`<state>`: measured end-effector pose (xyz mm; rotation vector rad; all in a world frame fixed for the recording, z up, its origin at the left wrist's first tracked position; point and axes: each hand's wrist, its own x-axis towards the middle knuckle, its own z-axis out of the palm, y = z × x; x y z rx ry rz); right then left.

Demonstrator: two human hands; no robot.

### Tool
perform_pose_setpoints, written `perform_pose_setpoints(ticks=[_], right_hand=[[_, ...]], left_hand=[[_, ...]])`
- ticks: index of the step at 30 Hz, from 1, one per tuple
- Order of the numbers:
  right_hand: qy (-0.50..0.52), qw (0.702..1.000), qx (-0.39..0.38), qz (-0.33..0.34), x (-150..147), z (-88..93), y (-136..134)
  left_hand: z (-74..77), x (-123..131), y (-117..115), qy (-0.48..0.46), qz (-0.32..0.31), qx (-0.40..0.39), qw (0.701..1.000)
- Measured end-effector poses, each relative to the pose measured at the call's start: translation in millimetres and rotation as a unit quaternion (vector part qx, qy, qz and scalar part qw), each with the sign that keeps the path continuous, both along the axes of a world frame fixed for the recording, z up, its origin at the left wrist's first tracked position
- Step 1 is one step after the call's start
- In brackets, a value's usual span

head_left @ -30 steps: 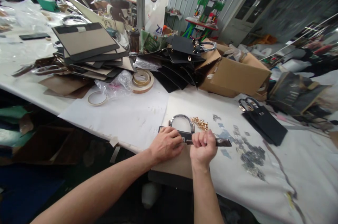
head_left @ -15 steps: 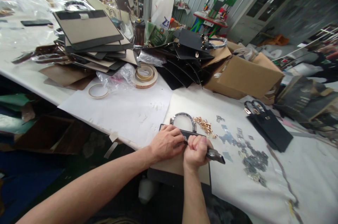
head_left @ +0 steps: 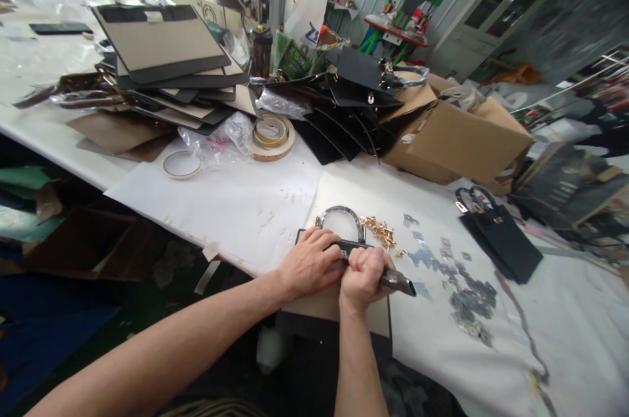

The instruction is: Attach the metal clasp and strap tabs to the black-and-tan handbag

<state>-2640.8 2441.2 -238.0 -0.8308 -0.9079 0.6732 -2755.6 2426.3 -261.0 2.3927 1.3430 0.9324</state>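
A beige and black bag panel [head_left: 322, 310] lies at the table's near edge, with a curved, film-wrapped handle [head_left: 343, 210] standing out at its far side. My left hand [head_left: 312, 264] rests on the panel's black top strip, fingers stretched over it and holding nothing that shows. Close beside it, my right hand [head_left: 362, 276] is closed in a fist around a dark hand tool [head_left: 400, 283]. One end of this tool sticks out to the right; its other end is hidden by the fingers, so its kind is unclear. Gold-coloured fasteners [head_left: 382, 233] lie just beyond the handle.
Flat metal plates [head_left: 472, 302] are scattered to the right, near a small black handbag [head_left: 506, 240]. Behind are tape rolls [head_left: 272, 136], stacked panels [head_left: 167, 43], black bag pieces [head_left: 339, 128] and a cardboard box [head_left: 457, 141]. A cord [head_left: 523, 322] runs along the right side.
The right fist and its tool have shifted very slightly left. The left hand stays on the panel. The whole view has moved a little.
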Motion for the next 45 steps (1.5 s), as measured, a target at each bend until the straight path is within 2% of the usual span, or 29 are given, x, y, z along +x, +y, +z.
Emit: perform_pose_setpoints(ticks=[11, 20, 29, 39, 42, 45], right_hand=[[0.053, 0.997, 0.016, -0.054, 14.6, 4.2, -0.5], [0.047, 0.997, 0.009, -0.062, 6.0, 1.4, -0.3], [-0.006, 0.991, 0.018, -0.130, -8.8, 5.6, -2.6], [-0.114, 0.968, -0.065, -0.216, -11.5, -3.1, -4.4], [-0.097, 0.973, -0.068, -0.196, -9.3, -4.3, -2.9], [-0.023, 0.987, -0.037, -0.152, -0.7, 0.2, -0.7]], left_hand=[[-2.4, -4.2, 3.2, -0.018, -0.017, -0.035, 0.999], [-4.0, -3.5, 4.0, -0.036, -0.020, -0.016, 0.999], [-5.1, -2.6, 4.1, -0.039, -0.017, -0.032, 0.999], [-1.9, -4.7, 4.8, -0.043, -0.049, -0.054, 0.996], [-2.5, -4.3, 4.7, -0.045, -0.053, -0.050, 0.996], [-2.9, -4.6, 5.0, -0.050, -0.041, -0.046, 0.997]])
